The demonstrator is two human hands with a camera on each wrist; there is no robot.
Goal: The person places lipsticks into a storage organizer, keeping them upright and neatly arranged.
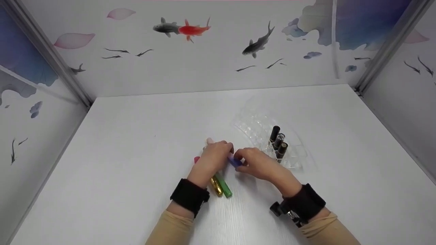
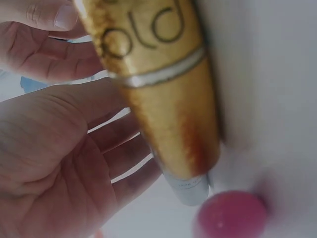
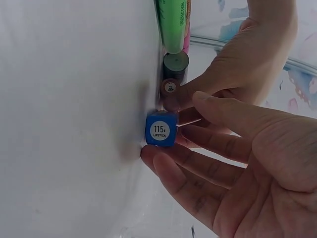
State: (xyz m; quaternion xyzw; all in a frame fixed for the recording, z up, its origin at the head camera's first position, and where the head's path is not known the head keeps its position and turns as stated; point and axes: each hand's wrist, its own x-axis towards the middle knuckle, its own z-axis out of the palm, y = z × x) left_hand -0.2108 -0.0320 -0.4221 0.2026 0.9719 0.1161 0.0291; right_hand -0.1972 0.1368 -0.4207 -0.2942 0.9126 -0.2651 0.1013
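Note:
My right hand [image 1: 257, 163] pinches a blue lipstick [image 3: 161, 130] labelled 115, low over the white table. Bent close beside it, my left hand [image 1: 213, 158] has its fingers at the lipstick's far end; whether they grip it is hidden. Under and beside the left hand lie a gold tube [image 2: 163, 99], a green tube [image 1: 223, 185] and a pink-capped item [image 2: 230, 215]. In the right wrist view, a dark-ended tube [image 3: 176, 63] and a smaller tube with a round label [image 3: 170, 87] sit between the green tube and the blue lipstick.
A clear plastic organizer [image 1: 296, 154] stands right of the hands. Three dark tubes [image 1: 282, 149] stand upright in it. A pale-tipped item [image 1: 209, 140] shows just beyond the left hand. White panels [image 1: 218, 68] with painted fish enclose the table's back and sides.

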